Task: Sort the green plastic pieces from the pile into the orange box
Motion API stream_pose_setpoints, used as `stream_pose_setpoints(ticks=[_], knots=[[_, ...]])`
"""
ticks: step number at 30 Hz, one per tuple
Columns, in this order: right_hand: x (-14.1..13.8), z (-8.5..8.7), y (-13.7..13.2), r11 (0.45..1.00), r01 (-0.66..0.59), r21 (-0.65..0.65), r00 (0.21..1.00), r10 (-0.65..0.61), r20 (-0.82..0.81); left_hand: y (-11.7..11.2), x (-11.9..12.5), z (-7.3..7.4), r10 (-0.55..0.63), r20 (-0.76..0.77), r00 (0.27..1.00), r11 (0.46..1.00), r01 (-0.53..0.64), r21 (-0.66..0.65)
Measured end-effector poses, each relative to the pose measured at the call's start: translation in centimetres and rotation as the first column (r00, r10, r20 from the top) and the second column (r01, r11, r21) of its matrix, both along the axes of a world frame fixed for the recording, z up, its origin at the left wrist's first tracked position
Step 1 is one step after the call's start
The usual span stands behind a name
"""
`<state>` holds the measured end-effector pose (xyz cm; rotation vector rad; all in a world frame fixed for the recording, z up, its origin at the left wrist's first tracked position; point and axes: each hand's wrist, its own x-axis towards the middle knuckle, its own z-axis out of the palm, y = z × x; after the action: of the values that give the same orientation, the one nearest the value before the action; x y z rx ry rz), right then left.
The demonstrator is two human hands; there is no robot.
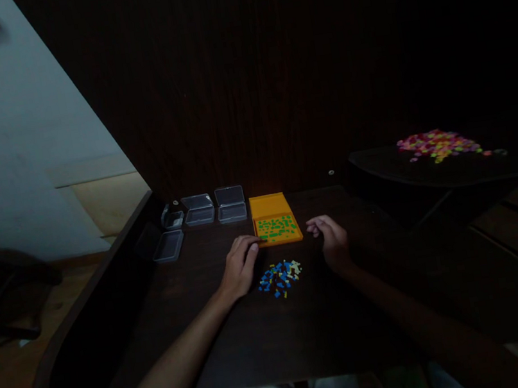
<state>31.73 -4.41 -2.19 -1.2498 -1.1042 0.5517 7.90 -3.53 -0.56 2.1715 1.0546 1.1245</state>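
Observation:
An open orange box (268, 207) lies on the dark table, its lower half filled with small green pieces (276, 227). My left hand (240, 265) rests beside the box's near left corner, fingers curled, fingertips touching the box edge. My right hand (330, 240) sits just right of the box, fingers bent inward; what they hold, if anything, is too small to see. Between my hands, nearer to me, lies a small heap of blue, yellow and white pieces (280, 278).
Several clear plastic cases (215, 206) stand open left of the orange box, one more (168, 246) nearer the table's left edge. A pile of pink and yellow pieces (440, 145) lies on a dark round surface (382, 169) at right. A dark wooden panel rises behind the table.

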Motion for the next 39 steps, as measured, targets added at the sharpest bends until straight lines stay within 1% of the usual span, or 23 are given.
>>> stream_pose_setpoints(ticks=[2, 4, 7, 10, 12, 16, 21, 27, 28, 30, 32, 34, 36, 39], knots=[[0.5, -0.6, 1.0, 0.999, 0.021, -0.027, 1.000, -0.021, 0.021, 0.9, -0.3, -0.4, 0.020, -0.093, 0.995, 1.000, -0.018, 0.022], [1.0, -1.2, 2.0, 0.998, 0.013, -0.068, 1.000, -0.011, 0.029, 1.7, -0.4, -0.8, 0.010, -0.178, 0.984, 0.998, 0.001, 0.061], [1.6, -1.8, 3.6, 0.995, -0.025, -0.095, 0.992, 0.036, 0.121, 2.3, -0.5, -1.4, 0.000, -0.255, 0.967, 0.995, 0.027, 0.101], [2.2, -1.9, 5.0, 0.988, -0.006, -0.156, 0.978, 0.039, 0.205, 2.5, -0.6, -2.0, -0.008, -0.306, 0.952, 0.989, 0.053, 0.137], [2.5, -1.9, 5.7, 0.979, 0.009, -0.203, 0.975, 0.036, 0.218, 2.6, -0.6, -2.2, -0.009, -0.310, 0.951, 0.987, 0.058, 0.150], [2.5, -1.5, 7.1, 0.959, -0.033, -0.281, 0.970, 0.098, 0.223, 2.7, -0.6, -2.3, -0.013, -0.297, 0.955, 0.982, 0.068, 0.174], [2.1, -0.9, 8.3, 0.955, -0.033, -0.294, 0.950, 0.121, 0.286, 2.5, -0.6, -2.1, -0.022, -0.290, 0.957, 0.983, 0.074, 0.168], [2.0, -0.8, 8.7, 0.951, -0.038, -0.305, 0.949, 0.130, 0.287, 2.0, -0.8, -1.4, 0.008, -0.218, 0.976, 0.994, 0.017, 0.111], [2.0, -0.8, 8.6, 0.952, -0.039, -0.303, 0.951, 0.128, 0.282, 1.9, -0.9, -1.2, -0.010, -0.194, 0.981, 0.995, 0.029, 0.098], [2.0, -1.0, 8.5, 0.955, -0.041, -0.293, 0.954, 0.125, 0.273, 1.6, -1.1, -0.8, -0.110, -0.157, 0.981, 0.992, 0.119, 0.049], [2.1, -1.1, 8.4, 0.958, -0.046, -0.283, 0.956, 0.124, 0.266, 1.3, -1.2, -0.5, -0.237, -0.146, 0.961, 0.971, 0.238, -0.005], [2.2, -1.3, 8.4, 0.960, -0.055, -0.273, 0.957, 0.129, 0.261, 1.1, -1.2, -0.3, -0.335, -0.162, 0.928, 0.942, 0.332, -0.042], [2.3, -1.4, 8.3, 0.965, -0.053, -0.257, 0.957, 0.122, 0.261, 0.9, -1.2, -0.2, -0.385, -0.187, 0.904, 0.923, 0.380, -0.065], [2.4, -1.6, 8.3, 0.978, -0.020, -0.206, 0.959, 0.077, 0.274, 0.9, -1.0, 0.0, -0.395, -0.206, 0.895, 0.919, 0.384, -0.093]])
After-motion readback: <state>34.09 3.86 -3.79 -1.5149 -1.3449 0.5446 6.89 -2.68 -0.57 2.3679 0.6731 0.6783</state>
